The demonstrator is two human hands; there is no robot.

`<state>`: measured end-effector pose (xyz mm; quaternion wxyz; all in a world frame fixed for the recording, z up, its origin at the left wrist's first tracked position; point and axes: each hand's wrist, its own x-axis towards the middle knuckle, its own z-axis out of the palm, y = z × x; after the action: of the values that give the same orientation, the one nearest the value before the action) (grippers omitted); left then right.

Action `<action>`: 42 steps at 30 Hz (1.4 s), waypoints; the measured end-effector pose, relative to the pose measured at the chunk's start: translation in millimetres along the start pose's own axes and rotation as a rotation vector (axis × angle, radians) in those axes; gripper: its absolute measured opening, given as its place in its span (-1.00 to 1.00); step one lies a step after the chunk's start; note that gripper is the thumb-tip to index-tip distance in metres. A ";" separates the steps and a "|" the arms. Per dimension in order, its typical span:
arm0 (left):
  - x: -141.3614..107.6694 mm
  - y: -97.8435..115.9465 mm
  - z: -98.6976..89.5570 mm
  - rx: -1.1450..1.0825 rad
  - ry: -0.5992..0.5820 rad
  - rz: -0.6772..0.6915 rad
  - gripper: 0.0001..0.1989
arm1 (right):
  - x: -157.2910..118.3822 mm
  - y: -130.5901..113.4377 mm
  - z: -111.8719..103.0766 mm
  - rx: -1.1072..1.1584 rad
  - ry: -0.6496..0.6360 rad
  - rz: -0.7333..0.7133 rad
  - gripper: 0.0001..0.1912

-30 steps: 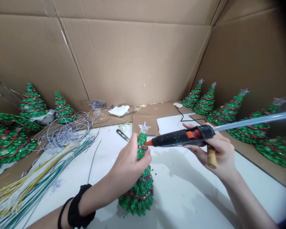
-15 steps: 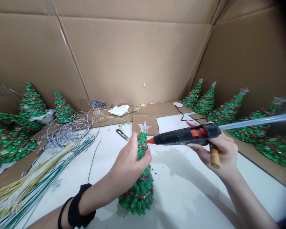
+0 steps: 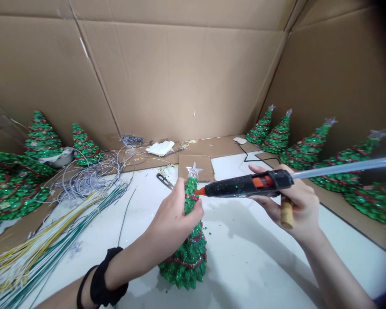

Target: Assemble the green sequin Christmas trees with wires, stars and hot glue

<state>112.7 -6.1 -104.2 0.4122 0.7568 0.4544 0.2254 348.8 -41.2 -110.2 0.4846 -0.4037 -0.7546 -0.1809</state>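
A small green Christmas tree [image 3: 187, 262] with red glittery garland stands upright on the white table top in front of me. Its tip carries a clear star [image 3: 193, 170]. My left hand [image 3: 176, 214] is closed around the upper part of the tree, thumb on the near side. In my right hand [image 3: 296, 206] is a black and orange glue gun [image 3: 244, 185], held level and pointing left. Its orange nozzle is at the tree just below the top, by the red garland. A long clear glue stick [image 3: 344, 167] sticks out of the gun's back.
More green trees stand left, one being a tall tree [image 3: 41, 137], and right, one a star-topped tree [image 3: 305, 148]. Bundled yellow, white and green wires [image 3: 61, 231] lie at left, near tangled wire [image 3: 86, 171]. Small snips [image 3: 164, 181], a cardboard square [image 3: 204, 165] and white paper [image 3: 161, 148] lie behind.
The glue gun has shifted slightly left, its nozzle now further over the front of the tree top. The tree and left hand have barely moved.
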 end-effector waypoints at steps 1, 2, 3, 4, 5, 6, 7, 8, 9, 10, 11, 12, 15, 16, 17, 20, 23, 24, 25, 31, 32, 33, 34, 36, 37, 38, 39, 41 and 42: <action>0.1 -0.3 0.0 -0.003 0.003 0.002 -0.71 | -0.3 0.1 0.0 -0.003 0.004 -0.002 -0.86; 0.3 -0.4 0.1 -0.008 0.008 0.005 -0.71 | -0.8 0.3 0.2 -0.005 0.008 -0.005 -0.85; 0.3 -0.2 0.2 -0.014 0.013 0.009 -0.70 | -1.2 0.5 0.5 -0.004 0.011 -0.009 -0.84; 0.4 0.2 0.4 -0.020 0.017 0.012 -0.70 | -1.5 0.8 0.9 0.000 0.009 -0.011 -0.82; 0.4 0.7 0.6 -0.024 0.018 0.012 -0.70 | -1.5 0.9 1.4 0.005 0.004 -0.016 -0.81; 0.3 1.4 0.8 -0.026 0.016 0.011 -0.70 | -1.3 0.9 2.0 0.011 -0.002 -0.020 -0.80; 0.1 2.0 0.9 -0.026 0.017 0.009 -0.71 | -0.9 0.7 2.4 0.013 -0.002 -0.024 -0.80; -0.1 2.5 1.1 -0.024 0.018 0.010 -0.71 | -0.3 0.5 2.8 0.010 0.002 -0.027 -0.80; -0.3 3.0 1.1 -0.021 0.020 0.012 -0.72 | 0.3 0.3 3.0 0.001 0.007 -0.025 -0.80; -0.4 3.3 1.1 -0.019 0.022 0.017 -0.73 | 0.8 0.1 3.0 -0.009 0.013 -0.025 -0.80; -0.6 3.5 1.1 -0.018 0.026 0.025 -0.75 | 1.2 0.0 2.9 -0.018 0.018 -0.026 -0.81; -0.6 3.7 1.0 -0.017 0.030 0.031 -0.76 | 1.2 0.1 2.6 -0.026 0.020 -0.026 -0.81; -0.6 4.6 0.5 -0.022 0.026 0.031 -0.76 | 0.0 0.8 1.5 -0.042 0.009 -0.011 -0.85; -0.6 5.1 0.3 -0.025 0.020 0.025 -0.76 | -0.6 1.2 1.1 -0.045 0.007 -0.002 -0.86; -0.5 5.6 0.1 -0.026 0.015 0.021 -0.75 | -1.1 1.6 0.7 -0.047 0.006 0.003 -0.86; -0.3 6.9 -0.1 -0.025 0.016 0.020 -0.75 | -1.6 2.4 0.4 -0.031 0.012 -0.005 -0.86; 0.0 6.3 0.1 -0.016 0.024 0.023 -0.74 | -1.0 2.0 1.1 -0.004 0.012 -0.025 -0.82; 0.1 5.6 0.2 -0.010 0.020 0.021 -0.73 | -0.8 1.7 1.3 -0.004 0.013 -0.028 -0.81; 0.2 4.8 0.4 -0.004 0.016 0.019 -0.73 | -0.6 1.5 1.4 -0.010 0.018 -0.030 -0.80; 0.2 1.5 0.9 -0.018 0.011 0.023 -0.75 | 0.0 0.7 0.7 -0.005 0.032 -0.030 -0.79; 0.2 1.9 0.8 -0.021 0.013 0.024 -0.75 | 0.0 0.3 0.9 0.001 0.025 -0.030 -0.76; 0.2 2.4 0.7 -0.024 0.014 0.024 -0.75 | 0.0 -0.2 1.2 0.003 0.021 -0.030 -0.72; 0.3 2.9 0.6 -0.026 0.016 0.026 -0.74 | -0.1 -0.7 1.5 -0.001 0.018 -0.024 -0.69; 0.5 3.5 0.4 -0.033 0.022 0.030 -0.72 | -0.4 -1.3 1.9 -0.011 0.023 -0.016 -0.66; 0.6 3.5 0.5 -0.035 0.025 0.032 -0.72 | -0.6 -1.3 1.9 -0.015 0.026 -0.014 -0.66; 0.7 3.2 0.6 -0.033 0.028 0.033 -0.72 | -0.7 -1.1 1.8 -0.016 0.030 -0.017 -0.66; 0.8 2.7 0.8 -0.028 0.026 0.032 -0.73 | -0.8 -0.7 1.7 -0.016 0.033 -0.022 -0.67; 0.9 1.4 1.4 -0.014 0.016 0.025 -0.75 | -0.9 0.0 1.7 -0.012 0.027 -0.031 -0.68; 1.0 0.8 1.7 -0.007 0.013 0.022 -0.76 | -1.0 0.3 1.8 -0.011 0.023 -0.033 -0.69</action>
<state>114.8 -6.1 -104.5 0.4093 0.7589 0.4480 0.2365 348.1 -40.2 -111.9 0.4877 -0.3919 -0.7546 -0.1977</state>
